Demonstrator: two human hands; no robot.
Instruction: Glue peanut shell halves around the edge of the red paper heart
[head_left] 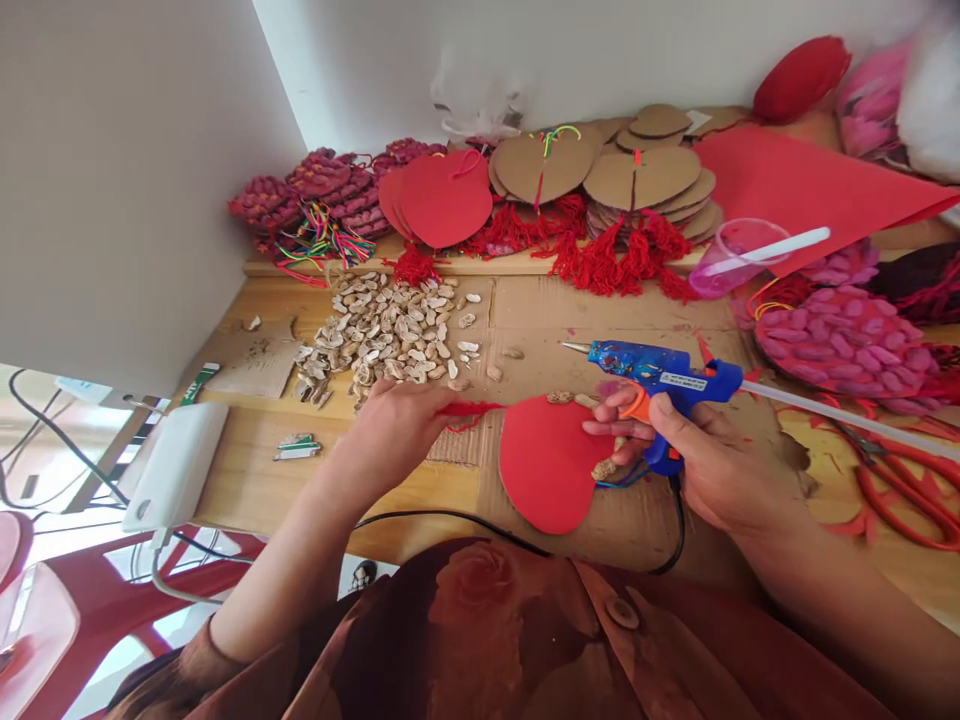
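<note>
My right hand (pixel 705 450) grips a blue hot glue gun (pixel 652 370) with an orange trigger, its metal nozzle pointing left and a clear glue stick running out of its back. Below the gun lies a red heart-shaped card (pixel 547 470). Several peanut shells (pixel 602 469) sit along the card's upper and right edge, some partly behind my right fingers. My left hand (pixel 397 430) is at the near edge of a heap of peanut shells (pixel 397 325), beside a red tassel (pixel 472 408) that runs to the card. The back of that hand hides its fingertips.
Stacked cardboard hearts (pixel 641 178), red hearts (pixel 446 200) and pink shell-covered pieces (pixel 330 180) line the back ledge. Orange-handled scissors (pixel 907 490) and a pink cup (pixel 739 260) are at right. A white power strip (pixel 176 465) sits left; a black cord (pixel 450 516) crosses the front.
</note>
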